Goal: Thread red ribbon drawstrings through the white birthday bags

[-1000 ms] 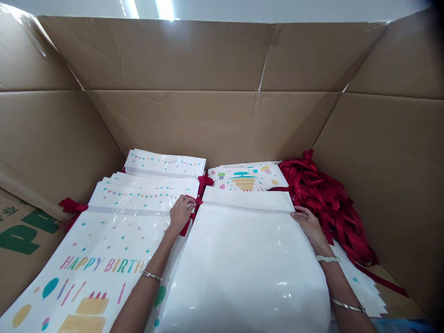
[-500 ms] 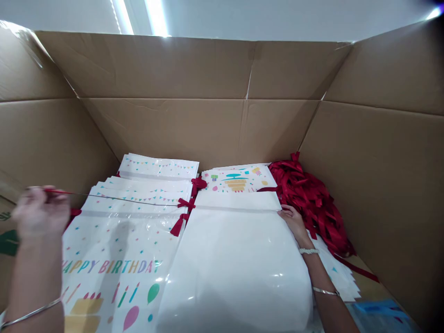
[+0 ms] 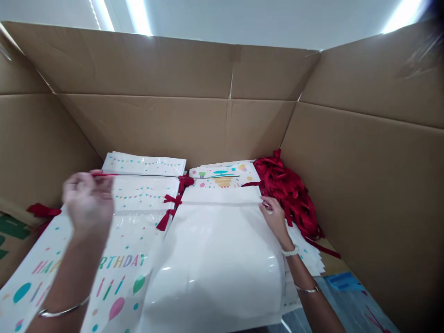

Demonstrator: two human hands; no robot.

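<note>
The step in hand looks like ribbon threading on a broad, glossy, blank white sheet [image 3: 211,245], between the side walls of a brown cardboard box [image 3: 145,125]. The blurred left hand [image 3: 88,199] closes round the red end of a thin, dark, straight rod [image 3: 149,175], its tip beyond the sheet's far edge. The right hand [image 3: 274,217] is at the sheet's right edge; I cannot tell whether it pinches. The next move seems to call for aligning the tip with a steadied edge.
</note>
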